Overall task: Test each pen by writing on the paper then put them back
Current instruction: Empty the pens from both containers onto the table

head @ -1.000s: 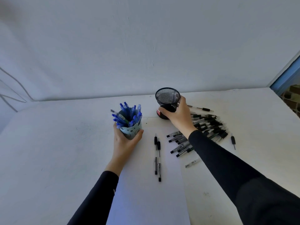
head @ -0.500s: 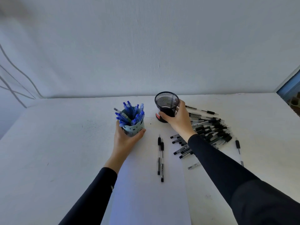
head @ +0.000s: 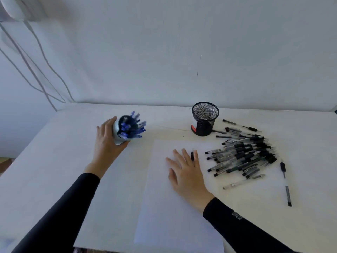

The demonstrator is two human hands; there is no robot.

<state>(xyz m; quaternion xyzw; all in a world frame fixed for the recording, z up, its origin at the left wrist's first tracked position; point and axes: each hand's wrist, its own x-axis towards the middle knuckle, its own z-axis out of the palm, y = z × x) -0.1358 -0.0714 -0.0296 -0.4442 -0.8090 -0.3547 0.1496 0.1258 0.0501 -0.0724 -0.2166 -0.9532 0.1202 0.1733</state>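
Observation:
My left hand [head: 105, 143] grips a pale blue cup [head: 116, 132] full of blue pens [head: 134, 127] at the left of the table; the cup tilts toward the right and looks blurred. My right hand [head: 186, 170] lies flat with spread fingers on the white sheet of paper [head: 164, 207], covering black pens of which only a tip [head: 192, 155] shows. An empty black mesh cup [head: 205, 118] stands at the back. A heap of black pens [head: 242, 156] lies to the right of the paper.
A single black pen [head: 285, 181] lies apart at the far right, and a clear pen part [head: 237, 184] lies below the heap. Cables [head: 36, 70] hang down the wall at the back left. The white table [head: 54, 161] ends at the near edge.
My right hand let go of the mesh cup and came down flat onto the paper over the two pens. My left hand carried the blue cup leftward and tilted it.

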